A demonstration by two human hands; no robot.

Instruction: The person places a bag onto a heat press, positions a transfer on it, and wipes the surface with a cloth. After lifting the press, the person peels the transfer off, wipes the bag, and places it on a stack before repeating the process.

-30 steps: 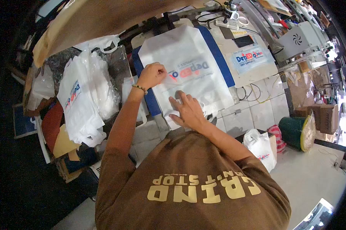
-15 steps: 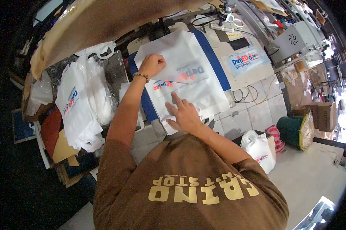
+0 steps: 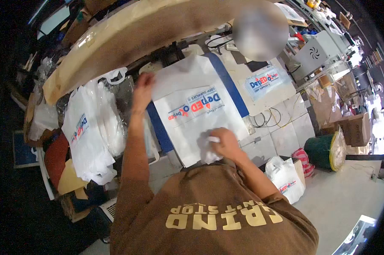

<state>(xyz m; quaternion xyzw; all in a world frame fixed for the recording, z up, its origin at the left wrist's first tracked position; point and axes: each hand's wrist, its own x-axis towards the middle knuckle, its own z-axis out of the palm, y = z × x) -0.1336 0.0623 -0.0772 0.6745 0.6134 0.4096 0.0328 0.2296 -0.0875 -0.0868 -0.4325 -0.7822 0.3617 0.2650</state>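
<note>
A white bag (image 3: 192, 140) with a blue and red print lies flat on a blue board (image 3: 226, 80). My right hand (image 3: 227, 144) is closed around a bunched white bag handle at the near edge of the bag. By the bag's far left edge, my left hand (image 3: 144, 87) is raised and smeared by motion; its fingers cannot be made out. To the left of that arm hangs a stack of white printed bags (image 3: 81, 131) with loop handles.
A printed film sheet (image 3: 266, 83) lies on the pale surface at right. Beyond it stands a grey machine housing (image 3: 313, 53). On the floor at right are another white bag (image 3: 284, 178) and a green spool (image 3: 319, 151). A brown panel (image 3: 145, 36) spans the back.
The translucent sheet over the print is gone, and the print shows clearly. My left hand has moved left off the bag. My right hand has gone from spread fingers to closed on the handle.
</note>
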